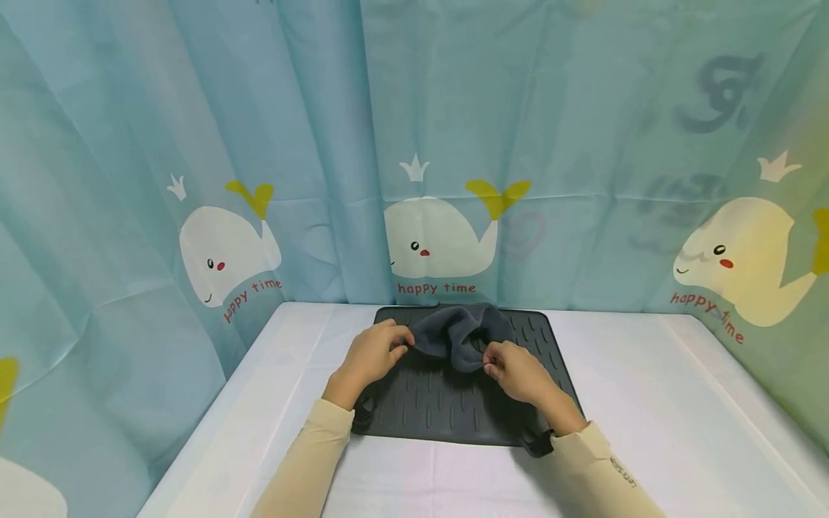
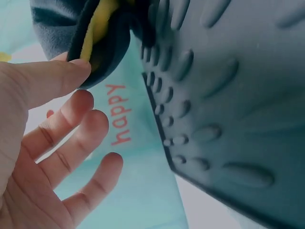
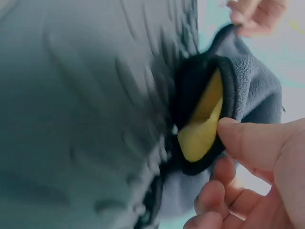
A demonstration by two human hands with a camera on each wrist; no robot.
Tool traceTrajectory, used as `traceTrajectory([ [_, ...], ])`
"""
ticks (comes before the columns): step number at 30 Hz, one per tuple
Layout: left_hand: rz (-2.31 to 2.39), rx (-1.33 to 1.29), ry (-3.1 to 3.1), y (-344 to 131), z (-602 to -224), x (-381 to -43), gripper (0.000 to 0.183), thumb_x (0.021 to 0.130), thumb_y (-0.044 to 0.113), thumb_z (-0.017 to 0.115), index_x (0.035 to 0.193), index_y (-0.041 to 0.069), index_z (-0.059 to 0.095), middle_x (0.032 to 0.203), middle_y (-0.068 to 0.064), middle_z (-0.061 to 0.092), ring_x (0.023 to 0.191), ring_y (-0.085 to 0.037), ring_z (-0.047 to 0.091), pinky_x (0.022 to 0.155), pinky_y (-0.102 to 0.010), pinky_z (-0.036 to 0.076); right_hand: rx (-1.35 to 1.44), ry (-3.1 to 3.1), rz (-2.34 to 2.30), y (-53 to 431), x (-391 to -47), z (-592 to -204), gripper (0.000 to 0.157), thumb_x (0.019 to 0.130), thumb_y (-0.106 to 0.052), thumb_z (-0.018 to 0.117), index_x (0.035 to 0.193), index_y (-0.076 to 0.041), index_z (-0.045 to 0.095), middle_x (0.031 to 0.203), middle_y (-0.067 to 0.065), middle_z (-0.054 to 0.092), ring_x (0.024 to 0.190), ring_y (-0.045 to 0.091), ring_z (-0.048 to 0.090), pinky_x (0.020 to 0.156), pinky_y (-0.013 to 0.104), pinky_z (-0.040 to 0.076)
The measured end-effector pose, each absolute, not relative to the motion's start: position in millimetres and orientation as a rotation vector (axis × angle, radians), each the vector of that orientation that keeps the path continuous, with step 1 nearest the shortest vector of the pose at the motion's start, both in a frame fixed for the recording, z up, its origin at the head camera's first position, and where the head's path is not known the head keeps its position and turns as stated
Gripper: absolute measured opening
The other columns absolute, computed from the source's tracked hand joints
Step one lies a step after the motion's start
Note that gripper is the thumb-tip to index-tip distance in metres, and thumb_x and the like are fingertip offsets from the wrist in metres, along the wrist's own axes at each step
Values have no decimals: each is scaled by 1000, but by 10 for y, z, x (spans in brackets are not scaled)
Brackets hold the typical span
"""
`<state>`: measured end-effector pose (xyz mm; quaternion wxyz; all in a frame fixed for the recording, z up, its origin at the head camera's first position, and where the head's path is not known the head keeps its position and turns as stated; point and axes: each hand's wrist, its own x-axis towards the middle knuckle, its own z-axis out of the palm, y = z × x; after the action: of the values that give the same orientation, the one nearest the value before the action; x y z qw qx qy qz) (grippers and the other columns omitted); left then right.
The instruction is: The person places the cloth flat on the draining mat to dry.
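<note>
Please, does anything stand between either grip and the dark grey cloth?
Nothing visible does: the left grip and the right grip each pinch an edge of the dark grey cloth. The black mat lies beneath, not between.

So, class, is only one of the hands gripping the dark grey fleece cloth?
No, the left hand and right hand both pinch edges of the dark grey fleece cloth.

The cloth (image 1: 461, 327) is blue-grey and yellow, the mat (image 1: 434, 416) charcoal.

The dark grey fleece cloth (image 1: 461, 332) is over the far part of the black rectangular ridged mat (image 1: 434, 410). The mat lies on the white table (image 1: 648, 403), before the light blue fabric curtain (image 1: 583, 144).
</note>
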<state>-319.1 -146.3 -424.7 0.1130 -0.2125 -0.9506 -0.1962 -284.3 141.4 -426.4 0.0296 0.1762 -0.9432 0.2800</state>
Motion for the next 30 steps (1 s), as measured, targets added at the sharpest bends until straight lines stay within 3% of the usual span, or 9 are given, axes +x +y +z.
traceTrajectory([
  [10,-651,-576,-2777,-1588,-4230,-3228,10,95,17,73,102,25,75,86,5,59,72,-12,55,67,-33,47,589,-2702,958,1906,-2759,-4165,4,98,-12,68,96,-8,66,91,3,52,74,13,44,67,27,39],
  [17,-819,-546,-2750,-1669,-4230,-3244,13,98,13,70,105,23,72,94,3,66,74,-12,56,68,-33,47,537,-2685,990,2159,-2703,-4120,7,100,-14,66,101,-7,66,96,5,52,77,14,44,67,27,39],
  [23,-1030,-504,-2733,-1724,-4235,-3264,15,101,11,65,110,21,69,82,-1,60,65,-15,50,64,-33,43,536,-2667,1001,2302,-2651,-4112,6,100,-16,65,101,-10,64,101,4,55,88,17,51,72,31,44],
  [27,-1096,-500,-2728,-1739,-4252,-3277,15,102,10,62,112,19,69,79,-1,58,64,-16,49,63,-32,42,623,-2658,1009,2346,-2618,-4137,2,99,-14,66,100,-14,64,101,-1,58,88,10,54,75,30,49],
  [30,-1096,-493,-2750,-1743,-4264,-3283,13,102,11,62,111,19,68,80,-2,57,66,-16,49,65,-32,42,712,-2679,1066,2348,-2605,-4169,5,99,-12,67,100,-16,65,96,-2,61,80,4,54,68,26,48],
])
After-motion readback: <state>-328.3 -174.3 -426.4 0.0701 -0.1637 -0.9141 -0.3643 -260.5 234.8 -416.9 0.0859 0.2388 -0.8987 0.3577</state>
